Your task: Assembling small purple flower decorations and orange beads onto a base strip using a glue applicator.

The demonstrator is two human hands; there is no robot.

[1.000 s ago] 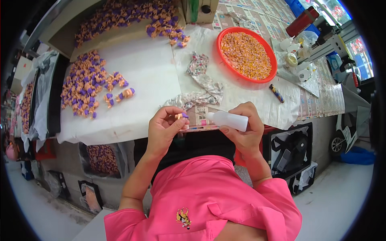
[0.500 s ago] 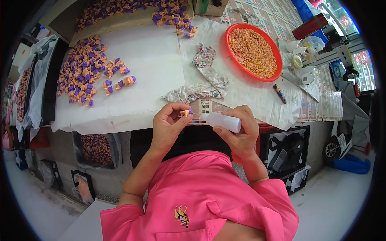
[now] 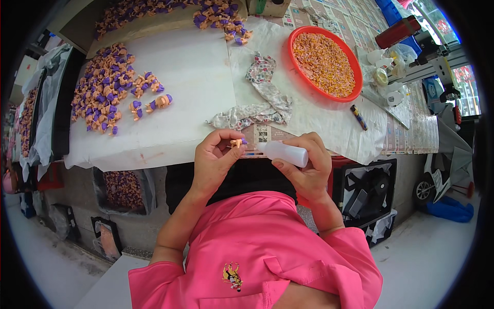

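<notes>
My left hand (image 3: 215, 160) pinches a small orange and purple toy figure (image 3: 237, 142) between thumb and fingers, just over the near edge of the table. My right hand (image 3: 306, 166) grips a white squeeze bottle (image 3: 284, 153) lying sideways, its nozzle pointing left at the figure and almost touching it. Both hands hover above my lap, in front of my pink shirt.
A white sheet (image 3: 190, 82) covers the table. Heaps of orange and purple figures (image 3: 105, 92) lie at the left and far edge. A red bowl (image 3: 351, 96) of small orange pieces stands at the right, a crumpled patterned cloth (image 3: 262, 98) in the middle, a marker (image 3: 359, 117) nearby.
The bottle's nozzle has swung in toward the figure in my left hand, and both hands have settled a little closer together. The view has shifted slightly down the table.
</notes>
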